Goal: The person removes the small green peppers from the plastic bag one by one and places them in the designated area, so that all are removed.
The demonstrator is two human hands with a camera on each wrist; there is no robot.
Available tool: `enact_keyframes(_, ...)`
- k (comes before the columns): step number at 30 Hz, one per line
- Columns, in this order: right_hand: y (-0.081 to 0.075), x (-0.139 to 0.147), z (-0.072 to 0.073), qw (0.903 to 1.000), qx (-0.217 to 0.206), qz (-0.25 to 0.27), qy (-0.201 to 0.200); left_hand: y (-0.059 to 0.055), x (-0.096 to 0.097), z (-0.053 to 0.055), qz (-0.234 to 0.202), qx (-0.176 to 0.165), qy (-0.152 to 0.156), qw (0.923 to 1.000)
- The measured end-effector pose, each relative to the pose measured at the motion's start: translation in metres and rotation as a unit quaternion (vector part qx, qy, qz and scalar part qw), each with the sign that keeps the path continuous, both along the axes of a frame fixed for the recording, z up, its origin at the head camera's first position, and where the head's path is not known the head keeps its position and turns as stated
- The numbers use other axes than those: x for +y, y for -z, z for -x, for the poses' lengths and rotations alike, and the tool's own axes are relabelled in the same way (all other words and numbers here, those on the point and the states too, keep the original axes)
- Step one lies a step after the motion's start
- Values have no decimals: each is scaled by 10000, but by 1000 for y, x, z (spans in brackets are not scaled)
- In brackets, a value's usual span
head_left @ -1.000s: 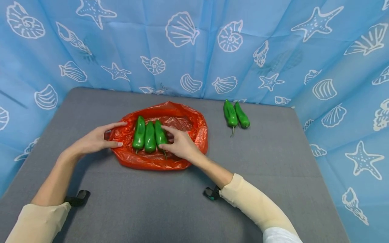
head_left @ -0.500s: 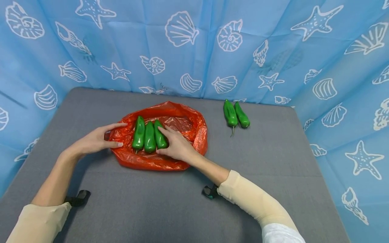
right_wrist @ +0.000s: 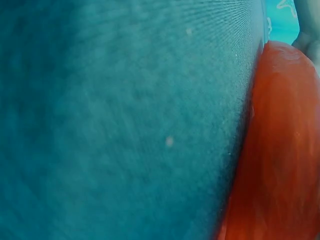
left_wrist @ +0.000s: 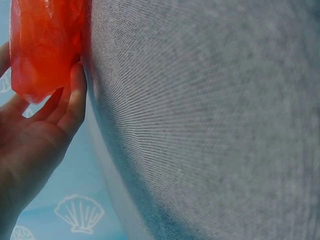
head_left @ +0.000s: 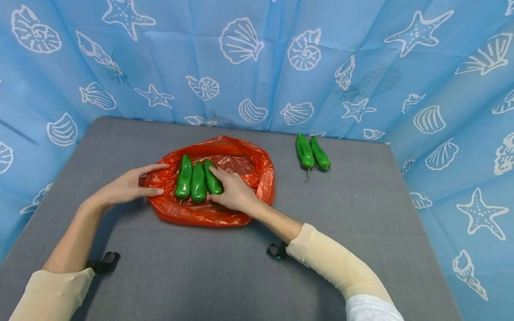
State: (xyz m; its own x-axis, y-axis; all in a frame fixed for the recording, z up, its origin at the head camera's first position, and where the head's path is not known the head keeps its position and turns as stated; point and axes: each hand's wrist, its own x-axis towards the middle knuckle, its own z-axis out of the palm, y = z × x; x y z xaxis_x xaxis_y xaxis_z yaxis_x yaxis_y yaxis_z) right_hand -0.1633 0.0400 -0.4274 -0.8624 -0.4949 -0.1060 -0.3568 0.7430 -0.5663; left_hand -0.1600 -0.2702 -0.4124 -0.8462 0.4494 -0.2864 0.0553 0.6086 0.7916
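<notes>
A red plastic bag [head_left: 263,178] lies spread on the table with its mouth facing up. Inside it, three green peppers sit side by side: a left pepper [head_left: 184,177], a middle pepper [head_left: 198,183] and a right pepper [head_left: 213,180]. My right hand [head_left: 238,191] reaches in and holds the right pepper, index finger near its far end, thumb near its close end; its other fingers are mostly hidden. My left hand [head_left: 127,185] grips the bag's left rim between thumb and fingers; the left wrist view shows the fingers around the red plastic [left_wrist: 47,50].
Two more green peppers, one with a stem [head_left: 305,151] and a smaller one [head_left: 320,154], lie on the grey table [head_left: 201,267] at the back right. A blue curtain with white shells [head_left: 273,67] hangs behind it. Black straps [head_left: 104,263] circle both wrists.
My right hand has shifted slightly left and its fingertips have come over the right pepper, which now leans a little and its stem is hidden. The left hand stays at the bag's rim.
</notes>
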Motion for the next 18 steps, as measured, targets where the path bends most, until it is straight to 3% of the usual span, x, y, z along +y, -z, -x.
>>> enact_keyframes(18, -3, 14, 2, 9963, -384, 741, 209, 0, -2, -1, 60, -2, -49, 10000)
